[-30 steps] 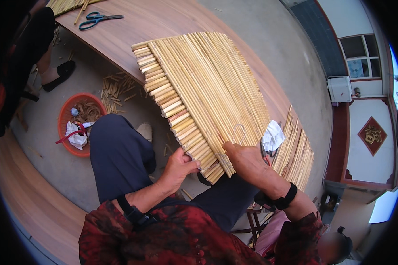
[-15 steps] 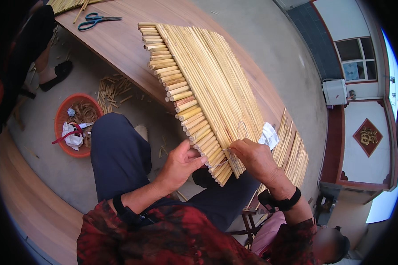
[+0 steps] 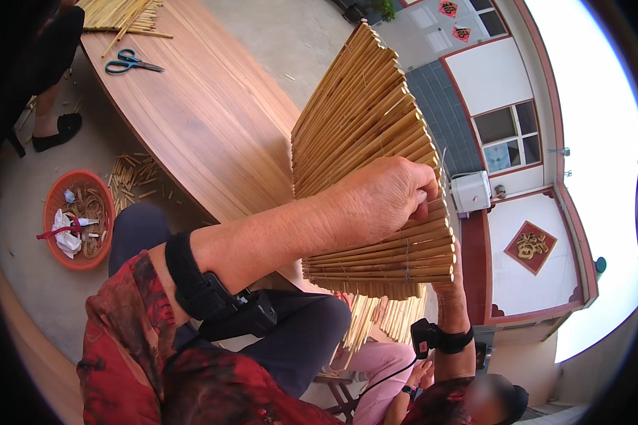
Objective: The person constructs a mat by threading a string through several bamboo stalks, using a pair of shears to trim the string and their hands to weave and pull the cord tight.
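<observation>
A mat of yellow-brown reed sticks [image 3: 361, 127], bound side by side with thin string, stands tilted up over the table. My left hand [image 3: 393, 195] reaches across its face, with closed fingers at the right edge where the stick ends line up. What these fingers pinch is too small to make out; a thin pale strand shows just above them. My right hand [image 3: 455, 265] is at the mat's lower right corner, mostly behind it, so its fingers are hidden.
Blue-handled scissors [image 3: 131, 62] and more reed sticks [image 3: 124, 18] lie on the wooden table [image 3: 184, 92]. An orange basket [image 3: 78, 262] with scraps stands on the floor beside cut reed pieces [image 3: 131, 177]. One person sits at the far left, another in pink trousers [image 3: 383, 372] at lower right.
The mat has been raised and turned from lying over the table to standing tilted. My left hand has crossed to its right edge, and my right hand has gone behind its corner.
</observation>
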Tool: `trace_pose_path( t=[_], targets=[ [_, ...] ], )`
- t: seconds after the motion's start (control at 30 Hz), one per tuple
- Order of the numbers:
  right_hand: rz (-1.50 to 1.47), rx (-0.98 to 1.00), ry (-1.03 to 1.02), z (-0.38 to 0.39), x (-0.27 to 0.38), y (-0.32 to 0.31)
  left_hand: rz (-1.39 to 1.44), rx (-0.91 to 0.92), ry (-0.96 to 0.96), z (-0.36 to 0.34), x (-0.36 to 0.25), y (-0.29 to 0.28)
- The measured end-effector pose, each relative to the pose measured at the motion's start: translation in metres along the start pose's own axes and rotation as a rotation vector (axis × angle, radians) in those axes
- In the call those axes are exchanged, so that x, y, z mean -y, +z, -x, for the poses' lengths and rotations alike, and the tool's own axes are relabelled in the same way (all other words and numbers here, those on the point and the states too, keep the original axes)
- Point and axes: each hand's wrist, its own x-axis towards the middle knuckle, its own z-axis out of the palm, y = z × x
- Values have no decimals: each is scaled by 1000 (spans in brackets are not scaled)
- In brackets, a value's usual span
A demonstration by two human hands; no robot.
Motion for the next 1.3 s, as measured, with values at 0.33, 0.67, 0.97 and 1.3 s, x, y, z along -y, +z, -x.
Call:
trace_pose_path(
  t=[0.33,0.67,0.97,1.3],
  targets=[
    [-18,-218,-26,17,-30,-31,82,147,42,-22,21,19],
    [-135,-263,-70,27,-49,-47,-6,-240,-48,16,55,56],
    [-102,-282,-35,24,-46,-41,-64,-453,-3,13,65,83],
    [-52,-337,5,22,-41,-42,174,-342,-32,7,83,77]
  ],
)
